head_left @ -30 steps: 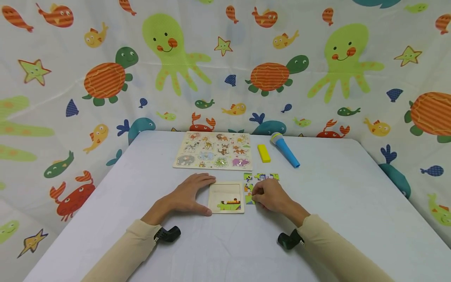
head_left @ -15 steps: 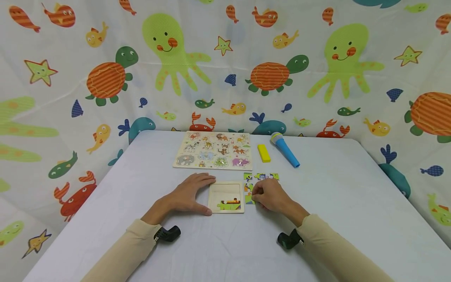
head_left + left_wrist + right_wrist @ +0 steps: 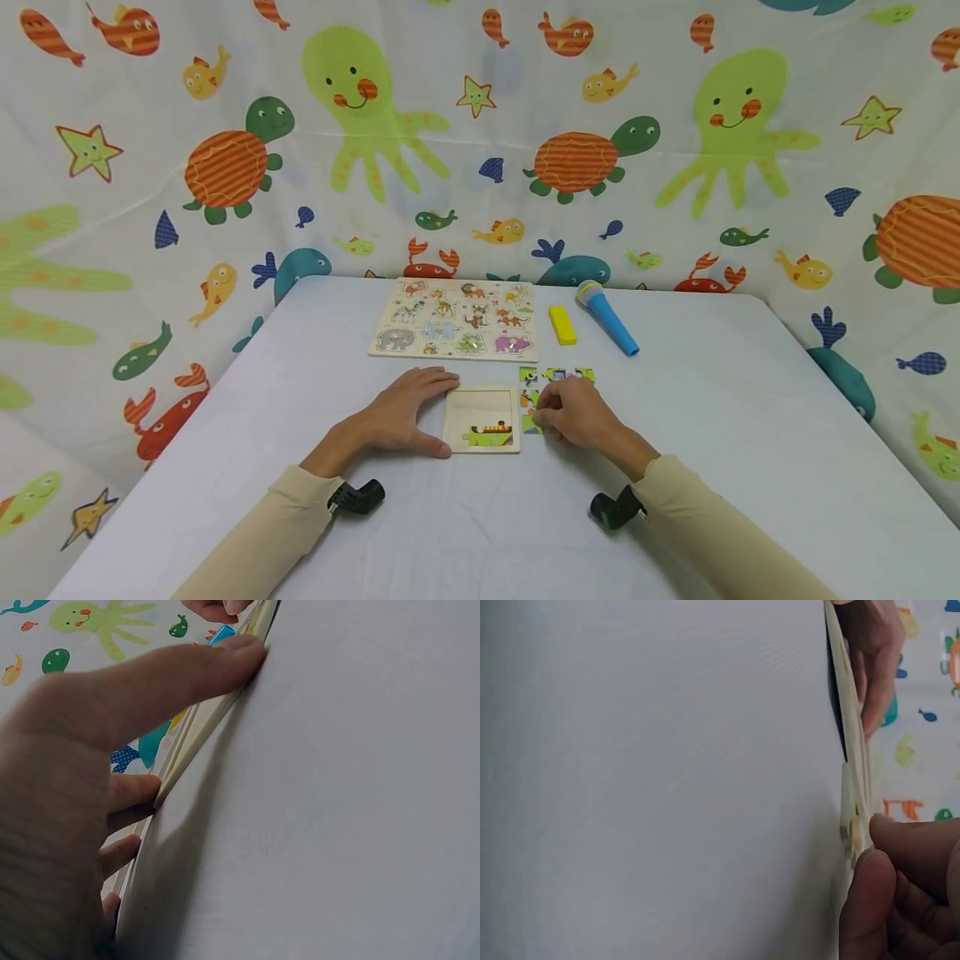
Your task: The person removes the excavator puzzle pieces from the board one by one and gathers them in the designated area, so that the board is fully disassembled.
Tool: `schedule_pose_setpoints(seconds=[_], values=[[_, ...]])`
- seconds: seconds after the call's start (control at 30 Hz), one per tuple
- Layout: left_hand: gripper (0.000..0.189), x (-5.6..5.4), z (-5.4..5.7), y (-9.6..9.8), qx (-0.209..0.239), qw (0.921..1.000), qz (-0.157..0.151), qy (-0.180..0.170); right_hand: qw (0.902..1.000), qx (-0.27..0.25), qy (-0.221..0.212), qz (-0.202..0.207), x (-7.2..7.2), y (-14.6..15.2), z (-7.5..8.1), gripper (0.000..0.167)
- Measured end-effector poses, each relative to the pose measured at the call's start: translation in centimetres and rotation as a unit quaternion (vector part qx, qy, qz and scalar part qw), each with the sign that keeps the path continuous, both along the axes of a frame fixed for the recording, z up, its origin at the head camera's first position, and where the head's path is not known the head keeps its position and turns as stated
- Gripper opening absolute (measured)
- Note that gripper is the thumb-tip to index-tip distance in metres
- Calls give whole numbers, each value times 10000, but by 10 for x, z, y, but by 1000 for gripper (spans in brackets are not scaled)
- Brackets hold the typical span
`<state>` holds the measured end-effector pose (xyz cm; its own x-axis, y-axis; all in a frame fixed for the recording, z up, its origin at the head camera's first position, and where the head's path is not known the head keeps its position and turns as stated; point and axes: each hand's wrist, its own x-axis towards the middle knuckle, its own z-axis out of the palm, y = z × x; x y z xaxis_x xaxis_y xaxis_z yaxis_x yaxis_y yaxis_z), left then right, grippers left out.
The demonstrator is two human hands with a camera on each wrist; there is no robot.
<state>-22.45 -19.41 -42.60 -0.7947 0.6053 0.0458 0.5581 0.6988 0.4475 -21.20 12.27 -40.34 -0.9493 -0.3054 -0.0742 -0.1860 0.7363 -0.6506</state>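
Note:
A square wooden puzzle tray lies flat in the middle of the table, with a few joined jigsaw pieces in its lower right part. My left hand spans the tray's left side, thumb at the near corner and index finger at the far one, both fairly straight. Just right of the tray, my right hand pinches a jigsaw piece, green and blue, between thumb and index finger. In the right wrist view those fingertips meet at the piece's thin edge. Loose jigsaw pieces lie beyond, some hidden by the right hand.
Behind the tray lies a wooden animal peg puzzle board. To its right are a yellow block and a blue toy microphone. A cloth backdrop with sea animals hangs at the table's far edge.

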Motion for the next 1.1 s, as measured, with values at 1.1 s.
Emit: schedule_pose_setpoints(seconds=[1.1], values=[[106, -2, -1, 0, 51, 10000, 51, 46, 9928, 109, -103, 1190, 14, -57, 5, 21]])
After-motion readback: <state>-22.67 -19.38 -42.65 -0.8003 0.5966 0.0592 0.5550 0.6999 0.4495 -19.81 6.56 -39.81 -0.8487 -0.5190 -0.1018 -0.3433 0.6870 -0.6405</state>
